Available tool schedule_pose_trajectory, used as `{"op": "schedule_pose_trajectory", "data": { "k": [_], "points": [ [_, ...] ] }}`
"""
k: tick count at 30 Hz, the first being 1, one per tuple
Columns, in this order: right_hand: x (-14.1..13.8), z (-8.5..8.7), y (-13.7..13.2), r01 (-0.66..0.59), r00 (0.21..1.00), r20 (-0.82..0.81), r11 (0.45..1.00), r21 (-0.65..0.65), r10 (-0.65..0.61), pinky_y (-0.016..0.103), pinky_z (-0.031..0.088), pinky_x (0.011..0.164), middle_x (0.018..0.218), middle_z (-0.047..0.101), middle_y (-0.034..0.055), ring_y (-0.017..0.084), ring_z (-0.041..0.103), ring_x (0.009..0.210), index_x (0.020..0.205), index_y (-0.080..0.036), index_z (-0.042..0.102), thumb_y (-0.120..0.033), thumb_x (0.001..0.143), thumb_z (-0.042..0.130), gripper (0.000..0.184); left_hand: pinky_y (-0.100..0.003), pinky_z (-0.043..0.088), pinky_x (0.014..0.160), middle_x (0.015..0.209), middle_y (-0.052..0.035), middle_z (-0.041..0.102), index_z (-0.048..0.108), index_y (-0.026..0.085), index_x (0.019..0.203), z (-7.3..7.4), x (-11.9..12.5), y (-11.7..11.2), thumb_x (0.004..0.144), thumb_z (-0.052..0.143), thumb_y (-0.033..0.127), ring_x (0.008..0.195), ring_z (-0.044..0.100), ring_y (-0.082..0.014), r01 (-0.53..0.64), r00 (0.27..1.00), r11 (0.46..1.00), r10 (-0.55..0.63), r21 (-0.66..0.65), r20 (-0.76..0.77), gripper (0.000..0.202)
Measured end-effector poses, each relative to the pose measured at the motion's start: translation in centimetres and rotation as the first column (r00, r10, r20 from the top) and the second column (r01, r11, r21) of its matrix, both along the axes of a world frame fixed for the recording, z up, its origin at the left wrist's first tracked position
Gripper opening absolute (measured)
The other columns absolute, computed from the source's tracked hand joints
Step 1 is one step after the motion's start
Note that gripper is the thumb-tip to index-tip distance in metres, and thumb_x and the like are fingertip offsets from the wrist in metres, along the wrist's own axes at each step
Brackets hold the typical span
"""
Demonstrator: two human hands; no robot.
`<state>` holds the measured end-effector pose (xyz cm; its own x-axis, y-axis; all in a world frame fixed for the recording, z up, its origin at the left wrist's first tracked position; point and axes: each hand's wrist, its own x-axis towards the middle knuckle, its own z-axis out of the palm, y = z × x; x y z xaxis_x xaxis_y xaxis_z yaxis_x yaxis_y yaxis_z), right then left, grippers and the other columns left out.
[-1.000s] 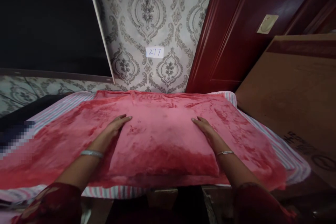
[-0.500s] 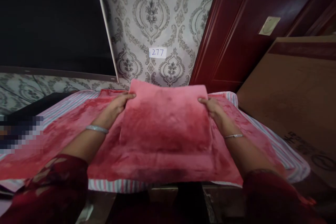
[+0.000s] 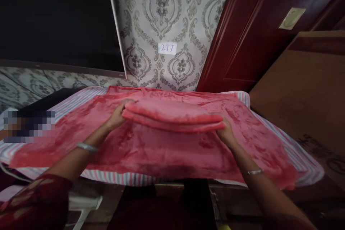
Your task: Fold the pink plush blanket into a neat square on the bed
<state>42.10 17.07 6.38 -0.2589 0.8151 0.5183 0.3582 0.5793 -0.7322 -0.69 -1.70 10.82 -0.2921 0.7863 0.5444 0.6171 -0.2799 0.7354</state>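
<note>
1. One left hand [image 3: 118,115]: grip clasped on the left end of the folded plush cloth [image 3: 172,113].
2. Folded plush cloth: two stacked layers at front edge, held between both hands over the spread pink-red blanket [image 3: 161,154]; contact underneath, can't tell.
3. Right hand [image 3: 226,134]: grip clasped on its right end.
4. Cardboard box [image 3: 299,90]: right of the blanket.

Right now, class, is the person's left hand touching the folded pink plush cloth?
Touching. The head view shows the left hand gripping the left end of the folded pink plush cloth, with no gap between them.
</note>
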Motion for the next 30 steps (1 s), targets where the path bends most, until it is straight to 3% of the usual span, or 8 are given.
{"op": "schedule_pose_trajectory", "data": {
  "k": [3,7,14,16,19,24,27,30],
  "points": [
    [0.9,-4.0,-1.8,-0.072,0.994,0.076,0.997,-0.04,0.075,0.046,0.051,0.104,0.107,0.073,0.0104,0.029,0.065,0.108,0.092,-0.026,0.064,-0.04,0.079,0.055,0.021,-0.046,0.047,0.109,0.115,-0.0108,0.068,0.066,0.023,0.093,-4.4,0.2,-2.1,0.06,0.079,0.049,0.115,0.062,-0.0312,0.016,0.999,0.993,-0.021,-0.12,-0.048,0.045],
    [2.0,-5.8,-2.6,-0.069,0.985,0.157,0.998,-0.01,0.069,0.047,0.048,0.107,0.111,0.072,0.0119,0.03,0.064,0.112,0.097,-0.026,0.067,-0.038,0.079,0.055,0.025,-0.046,0.046,0.111,0.122,-0.0105,0.067,0.067,0.024,0.099,-6.3,0.6,-3.8,0.064,0.072,0.039,0.123,0.06,-0.0303,-0.026,0.996,0.983,0.01,-0.182,-0.089,0.039],
    [4.4,-7.0,-3.1,-0.18,0.978,0.11,0.983,0.019,0.177,0.047,0.051,0.105,0.119,0.073,0.0104,0.026,0.065,0.116,0.106,-0.023,0.073,-0.027,0.08,0.052,0.034,-0.04,0.058,0.095,0.111,-0.007,0.076,0.073,0.022,0.105,-6.4,-0.4,-5.3,0.078,0.052,0.037,0.102,0.071,-0.0247,-0.104,0.994,0.923,0.107,-0.371,-0.012,0.038],
    [5.0,-6.6,-3.3,-0.12,0.991,0.063,0.992,-0.029,0.122,0.044,0.055,0.098,0.115,0.075,0.0098,0.024,0.069,0.109,0.106,-0.022,0.075,-0.028,0.085,0.049,0.034,-0.04,0.06,0.091,0.108,-0.0078,0.077,0.072,0.018,0.112,-6.0,-0.6,-5.1,0.08,0.049,0.039,0.096,0.072,-0.0244,-0.163,0.986,0.912,0.169,-0.376,-0.019,0.045],
    [4.2,-4.8,-3.5,0.006,0.997,0.077,1.0,-0.025,-0.004,0.044,0.057,0.092,0.115,0.076,0.0115,0.025,0.071,0.105,0.116,-0.021,0.074,-0.037,0.093,0.048,0.039,-0.043,0.056,0.101,0.123,-0.0105,0.075,0.07,0.017,0.122,-4.7,0.7,-3.7,0.087,0.045,0.044,0.112,0.07,-0.0265,-0.276,0.955,0.92,0.23,-0.276,-0.187,0.05],
    [-1.4,-1.8,-4.3,-0.098,0.933,0.357,0.984,0.146,0.039,0.052,0.043,0.115,0.147,0.06,0.0152,0.03,0.055,0.136,0.146,-0.018,0.057,-0.055,0.1,0.043,0.061,-0.051,0.032,0.124,0.16,-0.0129,0.048,0.049,0.018,0.152,-2.6,6.2,-0.1,0.098,0.044,0.052,0.15,0.041,-0.0295,-0.219,0.79,0.942,0.018,-0.255,-0.612,0.063],
    [-4.0,-2.6,-5.1,-0.087,0.814,0.58,0.986,0.144,-0.012,0.056,0.031,0.123,0.161,0.042,0.0193,0.034,0.036,0.151,0.158,-0.01,0.041,-0.064,0.099,0.042,0.08,-0.059,0.02,0.126,0.168,-0.0189,0.031,0.038,0.015,0.159,-3.3,8.4,1.1,0.098,0.046,0.06,0.158,0.023,-0.036,-0.304,0.679,0.882,-0.065,-0.361,-0.732,0.076],
    [-4.6,-5.1,-5.8,-0.036,0.694,0.718,0.995,0.094,-0.042,0.055,0.027,0.124,0.165,0.035,0.0211,0.035,0.03,0.154,0.159,-0.005,0.037,-0.066,0.098,0.04,0.086,-0.064,0.019,0.124,0.17,-0.0227,0.023,0.033,0.013,0.162,-5.1,8.5,1.2,0.097,0.046,0.065,0.159,0.015,-0.0401,-0.417,0.659,0.797,-0.065,-0.437,-0.749,0.083]
  ]
}}
